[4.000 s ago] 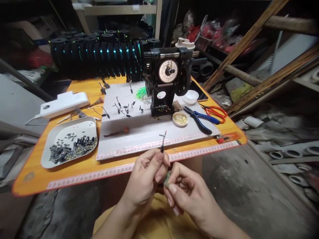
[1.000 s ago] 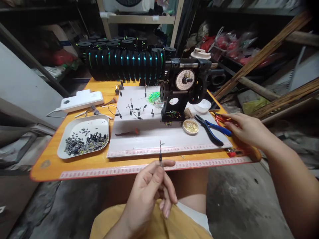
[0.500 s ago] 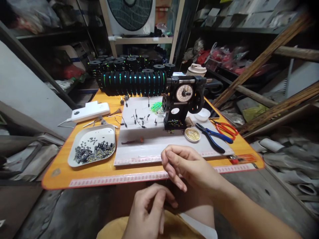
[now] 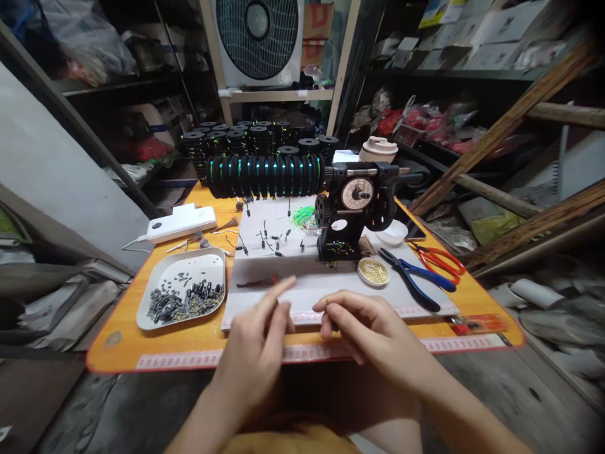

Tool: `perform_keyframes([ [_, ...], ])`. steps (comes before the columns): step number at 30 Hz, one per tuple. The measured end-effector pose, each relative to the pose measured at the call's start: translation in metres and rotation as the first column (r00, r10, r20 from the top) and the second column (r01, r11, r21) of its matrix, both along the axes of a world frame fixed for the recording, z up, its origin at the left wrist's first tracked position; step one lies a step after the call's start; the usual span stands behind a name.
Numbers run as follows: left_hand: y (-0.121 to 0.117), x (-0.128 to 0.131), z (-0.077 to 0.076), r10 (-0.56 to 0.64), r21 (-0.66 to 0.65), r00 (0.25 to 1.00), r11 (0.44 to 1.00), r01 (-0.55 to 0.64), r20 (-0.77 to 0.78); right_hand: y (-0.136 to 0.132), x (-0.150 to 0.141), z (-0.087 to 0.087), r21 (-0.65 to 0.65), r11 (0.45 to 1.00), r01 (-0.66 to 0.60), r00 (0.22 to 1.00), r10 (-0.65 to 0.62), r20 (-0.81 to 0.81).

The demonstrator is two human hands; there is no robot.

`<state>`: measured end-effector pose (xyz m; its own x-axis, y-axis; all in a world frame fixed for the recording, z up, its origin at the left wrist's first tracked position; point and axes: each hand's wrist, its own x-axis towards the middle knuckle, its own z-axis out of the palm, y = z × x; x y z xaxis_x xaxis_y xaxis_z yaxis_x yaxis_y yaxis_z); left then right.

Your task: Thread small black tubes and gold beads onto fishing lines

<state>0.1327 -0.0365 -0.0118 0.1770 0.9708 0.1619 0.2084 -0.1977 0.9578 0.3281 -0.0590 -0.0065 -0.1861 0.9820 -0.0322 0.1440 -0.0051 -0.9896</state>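
Note:
Over the front edge of the board, my left hand (image 4: pixel 258 337) has its index finger stretched out and its thumb apart, with nothing visible in it. Close by on the right, my right hand (image 4: pixel 366 321) is pinched, thumb against fingertips; whatever it holds is too small or hidden. Beyond both hands stands a black hand-cranked winding machine (image 4: pixel 352 208) with a round dial. A ribbed black roll (image 4: pixel 265 176) with shiny blue-green thread sticks out from its left side. Several small black pieces with thin wire tails (image 4: pixel 271 239) lie scattered on the white board (image 4: pixel 302 293).
A white tray (image 4: pixel 221 268) of small dark parts stands left, below a white power bank (image 4: pixel 182 224). On the right are a dish (image 4: pixel 388 277) of tiny gold pieces, blue-handled pliers (image 4: pixel 411 280), red-handled scissors (image 4: pixel 439 261) and an orange cutter (image 4: pixel 479 325). Black spools (image 4: pixel 259 135) crowd the back.
My left hand has risen from the lap to over the table edge, and its index finger has straightened. My right hand stays pinched, its other fingers more curled. The view has shifted slightly.

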Motion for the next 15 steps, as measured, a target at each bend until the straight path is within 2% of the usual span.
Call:
perform_keyframes([
  [3, 0.053, 0.014, 0.024, -0.053, 0.022, 0.997, 0.998, 0.052, 0.052, 0.006, 0.004, -0.004, 0.170, 0.983, 0.070, 0.979, -0.101, 0.179],
  [5, 0.088, 0.029, 0.035, -0.044, 0.007, 0.994, 0.999, 0.044, 0.096, 0.008, 0.004, -0.007, 0.254, 0.964, 0.079, 0.956, -0.145, 0.253],
  [9, 0.141, 0.055, 0.038, -0.009, -0.010, 0.999, 1.000, 0.010, 0.052, 0.009, 0.001, -0.011, 0.353, 0.934, 0.049, 0.924, -0.176, 0.338],
  [12, 0.158, 0.063, 0.032, 0.015, -0.014, 0.999, 1.000, -0.015, -0.046, 0.011, 0.000, -0.010, 0.399, 0.917, 0.030, 0.906, -0.194, 0.377],
  [15, 0.150, 0.059, 0.027, -0.005, 0.011, 0.988, 1.000, 0.007, -0.154, 0.012, 0.001, -0.011, 0.439, 0.898, 0.021, 0.883, -0.223, 0.413],
])
